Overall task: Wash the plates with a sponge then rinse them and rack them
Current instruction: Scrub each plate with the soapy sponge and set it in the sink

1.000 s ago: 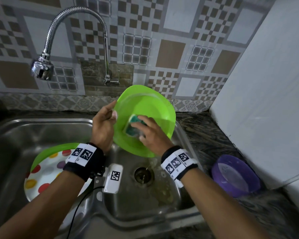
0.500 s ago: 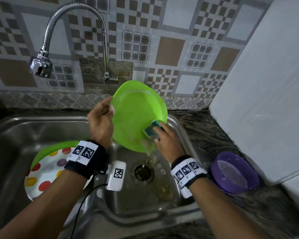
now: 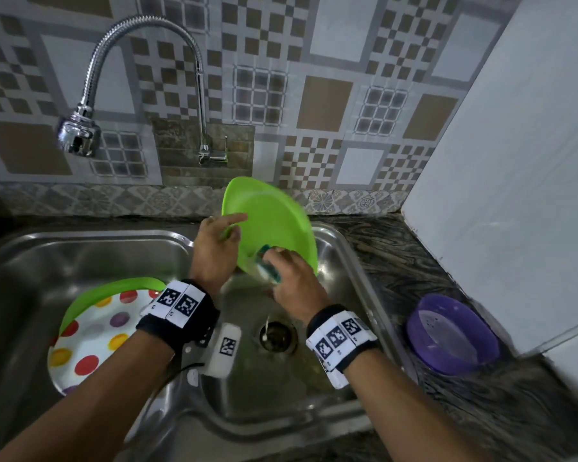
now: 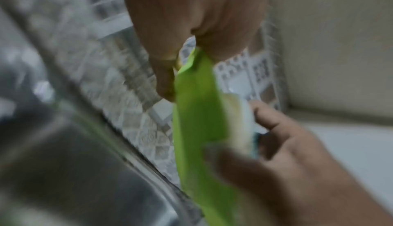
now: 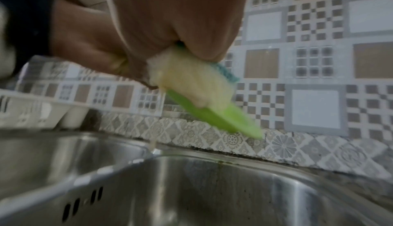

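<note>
You hold a tilted plate (image 3: 274, 225) over the right basin of the sink (image 3: 344, 255), your left hand (image 3: 214, 251) at its left edge, your right hand (image 3: 294, 281) with the sponge (image 3: 267, 266) at its lower edge. Two plates (image 3: 94, 331) lie stacked in the left basin under the tap (image 3: 79, 131); a bowl (image 3: 454, 338) sits on the counter (image 3: 397, 261) to the right

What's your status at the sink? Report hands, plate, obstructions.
Left hand grips green plate by its rim, tilted over the sink. Right hand scrubs its lower edge with sponge. Nothing in the way.
</note>
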Tool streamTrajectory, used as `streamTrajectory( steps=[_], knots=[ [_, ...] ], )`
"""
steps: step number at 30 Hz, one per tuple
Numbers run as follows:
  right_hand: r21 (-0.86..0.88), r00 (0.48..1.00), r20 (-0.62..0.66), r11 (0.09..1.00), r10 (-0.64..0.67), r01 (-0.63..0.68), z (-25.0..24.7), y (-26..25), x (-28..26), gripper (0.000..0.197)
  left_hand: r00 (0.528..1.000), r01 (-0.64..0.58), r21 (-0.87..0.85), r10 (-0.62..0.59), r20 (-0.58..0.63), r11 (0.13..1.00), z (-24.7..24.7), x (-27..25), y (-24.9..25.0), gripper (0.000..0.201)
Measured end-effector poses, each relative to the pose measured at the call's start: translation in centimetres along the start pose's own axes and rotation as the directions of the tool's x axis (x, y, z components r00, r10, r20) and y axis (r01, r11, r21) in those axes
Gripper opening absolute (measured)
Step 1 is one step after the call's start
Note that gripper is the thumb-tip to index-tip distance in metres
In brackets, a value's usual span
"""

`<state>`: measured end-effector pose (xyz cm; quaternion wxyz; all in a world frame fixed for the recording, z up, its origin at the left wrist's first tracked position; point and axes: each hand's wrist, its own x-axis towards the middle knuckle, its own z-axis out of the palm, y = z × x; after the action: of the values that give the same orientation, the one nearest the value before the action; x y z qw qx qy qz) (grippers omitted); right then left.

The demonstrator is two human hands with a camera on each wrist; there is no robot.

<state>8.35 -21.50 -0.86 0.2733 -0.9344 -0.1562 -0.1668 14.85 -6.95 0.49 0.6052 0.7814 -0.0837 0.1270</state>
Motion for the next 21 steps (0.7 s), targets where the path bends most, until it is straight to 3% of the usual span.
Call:
streamTrajectory(
  steps=[2, 5, 8, 10, 11, 12, 13, 14, 15, 19, 21],
  knots=[
    [0.103, 0.999, -0.015, 0.994, 0.032, -0.03, -1.0, 0.6, 0.1, 0.024, 0.984, -0.061, 0.241, 0.017, 0.179, 0.969, -1.3, 0.2, 0.6, 0.015],
    [0.189, 0.995, 0.04, 0.977, 0.091, -0.097, -3.0, 1.5, 0.4, 0.027, 0.905, -0.206, 0.335, 0.05, 0.422, 0.919, -3.3, 0.7, 0.4, 0.051],
    [0.202, 0.995, 0.058, 0.975, 0.086, -0.096, -4.6, 1.9, 0.7, 0.027, 0.863, -0.436, 0.461, 0.212, 0.459, 0.773, -3.9, 1.1, 0.4, 0.054],
    [0.186, 0.996, 0.043, 0.979, 0.075, -0.082, -5.0, 2.1, 0.9, 0.027, 0.879, -0.456, 0.598, 0.225, 0.421, 0.659, -3.7, 1.3, 0.6, 0.039],
    [0.183, 0.997, 0.021, 0.98, 0.078, -0.08, -5.0, 2.3, 1.0, 0.028, 0.88, -0.457, 0.61, 0.228, 0.417, 0.648, -3.4, 1.6, 0.3, 0.032],
    [0.19, 0.996, -0.01, 0.978, 0.091, -0.087, -5.0, 2.5, 0.9, 0.03, 0.869, -0.467, 0.568, 0.234, 0.435, 0.678, -3.2, 1.7, 0.0, 0.028],
    [0.215, 0.991, -0.046, 0.97, 0.122, -0.11, -5.0, 2.7, 0.9, 0.033, 0.863, -0.424, 0.447, 0.203, 0.462, 0.788, -3.2, 1.8, -0.2, 0.026],
    [0.24, 0.983, -0.083, 0.961, 0.163, -0.139, -5.0, 3.0, 0.8, 0.033, 0.863, -0.329, 0.291, 0.16, 0.479, 0.898, -3.2, 1.7, -0.3, 0.023],
    [0.264, 0.971, -0.126, 0.951, 0.202, -0.164, -5.0, 3.2, 0.7, 0.032, 0.86, -0.243, 0.211, 0.11, 0.498, 0.947, -3.3, 1.6, -0.4, 0.02],
    [0.33, 0.901, -0.288, 0.917, 0.325, -0.225, -4.4, 3.2, 1.0, 0.029, 0.872, -0.09, 0.184, -0.012, 0.49, 0.979, -2.5, 1.7, -2.0, 0.006],
    [0.392, 0.859, -0.332, 0.885, 0.391, -0.251, -3.8, 2.5, 1.4, 0.035, 0.9, 0.004, 0.046, -0.024, 0.436, 0.999, -1.9, 1.1, -1.9, 0.021]
  ],
)
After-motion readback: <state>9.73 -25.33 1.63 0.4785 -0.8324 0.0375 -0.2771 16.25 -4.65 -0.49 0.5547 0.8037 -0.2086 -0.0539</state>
